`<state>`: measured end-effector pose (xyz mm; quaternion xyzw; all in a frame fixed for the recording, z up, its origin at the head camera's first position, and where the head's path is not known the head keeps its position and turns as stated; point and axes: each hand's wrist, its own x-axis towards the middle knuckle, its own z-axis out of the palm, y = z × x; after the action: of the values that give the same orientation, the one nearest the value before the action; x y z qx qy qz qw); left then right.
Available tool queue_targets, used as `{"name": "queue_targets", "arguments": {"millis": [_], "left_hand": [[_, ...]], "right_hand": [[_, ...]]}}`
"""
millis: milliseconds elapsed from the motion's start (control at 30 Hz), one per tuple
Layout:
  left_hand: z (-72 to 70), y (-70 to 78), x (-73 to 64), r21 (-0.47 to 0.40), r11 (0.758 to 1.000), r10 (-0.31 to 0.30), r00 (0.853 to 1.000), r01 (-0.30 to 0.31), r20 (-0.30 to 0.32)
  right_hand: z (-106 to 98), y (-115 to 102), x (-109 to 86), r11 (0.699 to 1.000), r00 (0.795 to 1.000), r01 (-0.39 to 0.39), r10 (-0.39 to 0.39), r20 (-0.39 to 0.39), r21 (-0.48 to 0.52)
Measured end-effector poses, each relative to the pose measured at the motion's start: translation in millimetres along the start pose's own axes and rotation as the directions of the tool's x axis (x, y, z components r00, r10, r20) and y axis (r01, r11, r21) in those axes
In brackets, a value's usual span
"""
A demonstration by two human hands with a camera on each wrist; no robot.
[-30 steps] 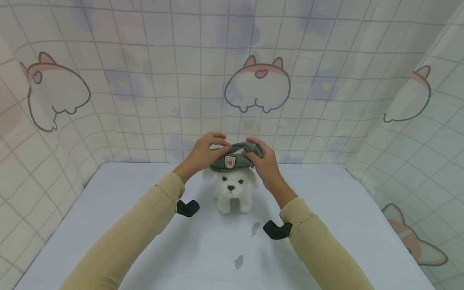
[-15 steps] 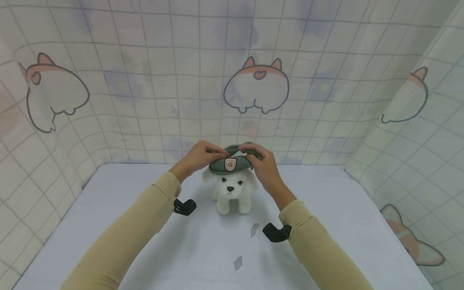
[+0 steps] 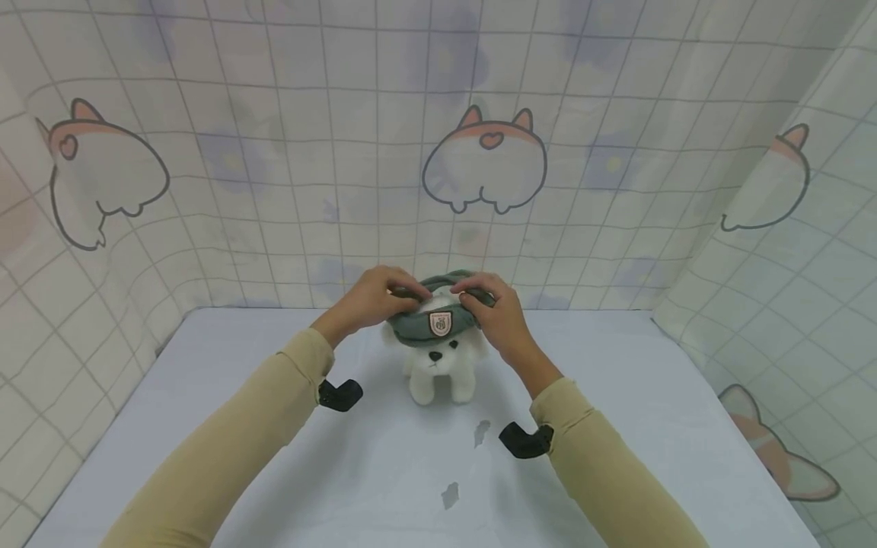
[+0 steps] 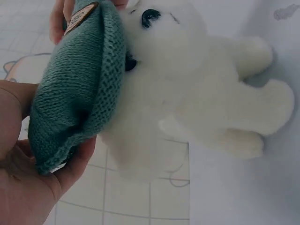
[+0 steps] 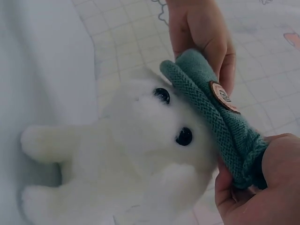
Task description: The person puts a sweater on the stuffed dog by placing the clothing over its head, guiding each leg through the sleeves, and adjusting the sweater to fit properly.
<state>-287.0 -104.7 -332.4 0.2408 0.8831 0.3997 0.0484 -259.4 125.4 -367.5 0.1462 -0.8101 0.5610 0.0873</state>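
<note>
A white plush dog [image 3: 448, 365] stands facing me on the table. Over its head sits a green knitted hat [image 3: 411, 330] with a shield-shaped badge [image 3: 441, 323] at the front. White fur shows through the hat's ring-shaped opening, and the front band hides one eye in the head view. My left hand [image 3: 373, 301] pinches the hat's left side; in the left wrist view its thumb and fingers [image 4: 77, 164] lie around the knit edge. My right hand [image 3: 502, 316] grips the opposite side, with the bunched edge between thumb and fingers in the right wrist view.
The white tabletop [image 3: 582, 365] bears two small grey patches [image 3: 450, 496] in front of the dog. Behind and beside it hangs a grid-patterned curtain [image 3: 294, 190] with cartoon corgis. A black wrist camera [image 3: 525, 440] is on each sleeve.
The hat's front band has come down lower on the dog's head, now covering one eye, and its opening has widened. My left hand has shifted slightly left and down; my right barely moved.
</note>
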Motion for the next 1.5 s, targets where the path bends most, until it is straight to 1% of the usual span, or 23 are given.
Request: {"name": "queue_targets", "arguments": {"millis": [33, 133, 200, 267, 367, 467, 500, 600, 767, 967, 1100, 1267, 1333, 1367, 1433, 1500], "left_hand": [[-0.3, 0.3, -0.9, 0.019, 1.0, 0.01, 1.0, -0.01, -0.005], [-0.1, 2.2, -3.1, 0.094, 0.995, 0.042, 0.999, -0.04, -0.018], [1.2, 4.5, -4.7, 0.148, 0.987, 0.064, 0.998, -0.06, -0.027], [2.7, 7.3, -6.6, 0.19, 0.978, 0.09, 0.995, -0.082, -0.032], [5.3, 11.3, -9.3, 0.249, 0.963, 0.115, 0.993, -0.106, -0.019], [7.7, 13.9, -11.1, 0.305, 0.947, 0.102, 0.995, -0.103, 0.019], [8.5, 14.5, -11.5, 0.32, 0.942, 0.091, 0.995, -0.097, 0.035], [10.9, 15.2, -12.3, 0.338, 0.939, 0.043, 0.996, -0.066, 0.076], [14.1, 15.9, -13.3, 0.342, 0.938, 0.006, 0.991, -0.05, 0.13], [16.6, 14.2, -11.5, 0.323, 0.945, -0.019, 0.982, -0.044, 0.188], [18.4, 12.5, -9.0, 0.322, 0.945, -0.025, 0.972, -0.052, 0.232], [20.4, 10.4, -9.2, 0.342, 0.939, -0.069, 0.956, -0.034, 0.285], [21.1, 9.6, -9.9, 0.35, 0.937, -0.087, 0.949, -0.026, 0.304], [21.4, 8.7, -10.1, 0.338, 0.941, -0.101, 0.943, -0.013, 0.318], [23.0, 6.0, -10.4, 0.294, 0.956, -0.121, 0.931, 0.015, 0.344], [25.8, 1.5, -9.8, 0.215, 0.975, -0.13, 0.922, 0.053, 0.364]], "right_hand": [[0, 4, 0.6, 1.0, 1.0, -0.005, 0.005, 0.002, -0.021], [-1, 1, -2.1, 0.996, 0.999, -0.037, 0.037, 0.009, -0.075], [-1, -1, -4.1, 0.991, 0.999, -0.036, 0.038, 0.011, -0.132], [-1, -3, -6.5, 0.977, 1.0, -0.012, 0.016, 0.014, -0.212], [0, -7, -10.4, 0.945, 0.999, 0.026, -0.017, 0.031, -0.326], [1, -9, -13.8, 0.919, 0.998, 0.032, -0.012, 0.055, -0.392], [0, -10, -14.7, 0.913, 0.998, 0.031, -0.006, 0.063, -0.407], [0, -10, -16.3, 0.9, 0.995, 0.018, 0.026, 0.093, -0.437], [-2, -12, -18.7, 0.887, 0.987, 0.01, 0.067, 0.149, -0.462], [-3, -12, -20.7, 0.87, 0.977, 0.01, 0.096, 0.19, -0.492], [-5, -13, -22.4, 0.864, 0.97, 0.006, 0.117, 0.213, -0.503], [-7, -13, -23.8, 0.859, 0.956, 0.01, 0.142, 0.258, -0.512], [-7, -10, -24.1, 0.862, 0.944, -0.021, 0.183, 0.273, -0.506], [-7, -8, -24.1, 0.865, 0.937, -0.044, 0.209, 0.28, -0.499], [-6, -5, -24.7, 0.874, 0.921, -0.093, 0.257, 0.292, -0.477], [-5, -2, -25.4, 0.887, 0.909, -0.14, 0.291, 0.298, -0.44]]}}
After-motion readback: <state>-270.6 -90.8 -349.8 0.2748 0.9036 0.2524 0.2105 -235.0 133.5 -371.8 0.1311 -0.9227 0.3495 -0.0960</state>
